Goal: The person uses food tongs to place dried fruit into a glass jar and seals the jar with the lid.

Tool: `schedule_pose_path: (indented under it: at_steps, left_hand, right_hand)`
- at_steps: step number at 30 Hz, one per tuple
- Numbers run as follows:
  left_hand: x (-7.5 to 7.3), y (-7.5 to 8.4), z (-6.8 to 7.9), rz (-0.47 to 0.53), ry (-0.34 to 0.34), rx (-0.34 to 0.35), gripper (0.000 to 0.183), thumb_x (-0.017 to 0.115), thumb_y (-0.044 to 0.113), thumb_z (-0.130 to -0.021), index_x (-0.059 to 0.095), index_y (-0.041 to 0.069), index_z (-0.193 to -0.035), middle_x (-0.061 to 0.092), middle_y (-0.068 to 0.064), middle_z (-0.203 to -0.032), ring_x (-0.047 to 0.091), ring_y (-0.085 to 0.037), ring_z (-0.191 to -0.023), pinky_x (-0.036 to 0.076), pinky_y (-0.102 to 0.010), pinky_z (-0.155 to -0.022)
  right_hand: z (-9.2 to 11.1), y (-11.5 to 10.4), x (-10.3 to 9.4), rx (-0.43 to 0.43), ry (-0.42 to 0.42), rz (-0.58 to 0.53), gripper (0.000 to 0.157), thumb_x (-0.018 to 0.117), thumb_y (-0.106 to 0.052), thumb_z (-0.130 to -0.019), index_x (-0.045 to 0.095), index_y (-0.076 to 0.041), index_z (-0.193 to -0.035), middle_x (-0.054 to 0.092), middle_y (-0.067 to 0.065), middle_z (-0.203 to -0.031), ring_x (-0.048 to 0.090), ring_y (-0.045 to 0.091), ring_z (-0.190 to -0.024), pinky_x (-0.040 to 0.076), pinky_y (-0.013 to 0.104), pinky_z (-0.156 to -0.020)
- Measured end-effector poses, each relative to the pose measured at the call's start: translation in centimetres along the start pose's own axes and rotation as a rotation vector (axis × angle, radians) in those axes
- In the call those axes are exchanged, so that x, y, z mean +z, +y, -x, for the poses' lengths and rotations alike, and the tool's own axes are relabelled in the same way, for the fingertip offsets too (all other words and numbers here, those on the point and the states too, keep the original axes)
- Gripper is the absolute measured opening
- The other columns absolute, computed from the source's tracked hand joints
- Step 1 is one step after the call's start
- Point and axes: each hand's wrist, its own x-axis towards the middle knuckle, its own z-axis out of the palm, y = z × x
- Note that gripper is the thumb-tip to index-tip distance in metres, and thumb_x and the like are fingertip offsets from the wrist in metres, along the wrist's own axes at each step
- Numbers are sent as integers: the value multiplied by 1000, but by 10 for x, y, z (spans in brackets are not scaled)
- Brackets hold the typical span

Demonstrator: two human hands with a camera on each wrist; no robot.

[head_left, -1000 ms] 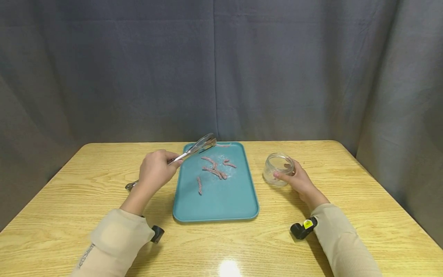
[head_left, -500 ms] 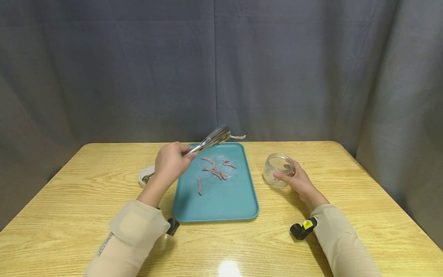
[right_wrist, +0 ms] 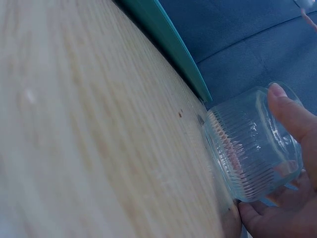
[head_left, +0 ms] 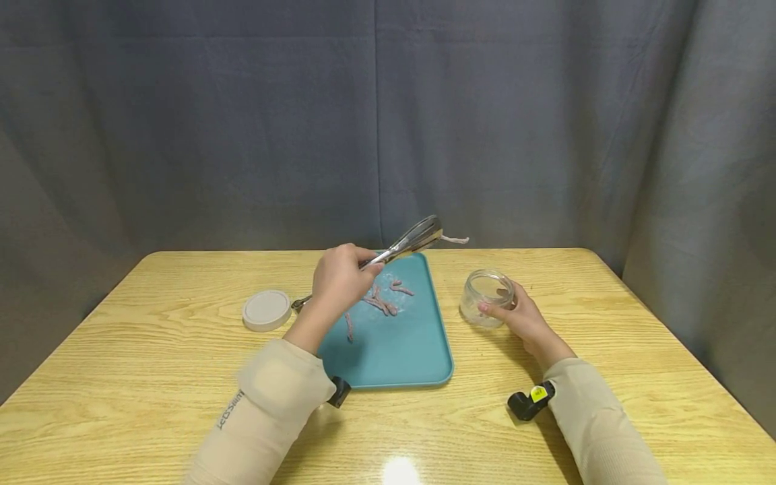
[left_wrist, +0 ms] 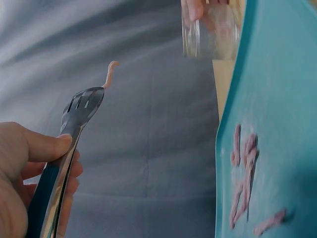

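Observation:
My left hand (head_left: 341,276) grips metal tongs (head_left: 421,234), raised over the back of the teal tray (head_left: 394,357). Pinched in the tongs' slotted tips is a thin pinkish strip (head_left: 456,240), whose free end sticks out to the right; the left wrist view also shows this strip (left_wrist: 109,74). My right hand (head_left: 525,318) holds a clear glass jar (head_left: 471,307), mouth up, on the table right of the tray. Through the jar's ribbed wall (right_wrist: 252,144) in the right wrist view, something pinkish shows near the bottom. More pinkish strips (head_left: 380,304) lie on the tray.
A white round lid (head_left: 267,308) lies on the wooden table (head_left: 151,350) left of the tray. Whitish powder marks surround the strips on the tray. A grey curtain (head_left: 303,135) hangs behind the table's back edge.
My left hand has lifted the tongs from the tray's back with a strip in them and moved right, uncovering the white lid. My right hand and the jar have stayed put.

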Motion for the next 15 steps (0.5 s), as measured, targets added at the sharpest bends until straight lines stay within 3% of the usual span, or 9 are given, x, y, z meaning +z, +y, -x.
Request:
schedule_pose_path:
  at_steps: [6, 15]
  left_hand:
    - [12, 11, -1, 4, -30, 32, 15, 61, 25, -80, 70, 18, -91, 59, 4, -75, 48, -11, -58, 35, -26, -46]
    - [27, 20, -3, -21, -67, -3, 15, 61, 29, -80, 70, 22, -90, 60, 8, -68, 50, -9, -57, 37, -26, -45]
  right_hand:
    - [1, 0, 1, 5, 7, -6, 87, 67, -25, -76, 10, -3, -137, 23, 24, -132, 19, 38, -121, 15, 48, -96]
    - [2, 0, 0, -1, 13, -3, 87, 67, -26, -76, 11, -3, -137, 23, 23, -133, 19, 38, -122, 14, 50, -96]
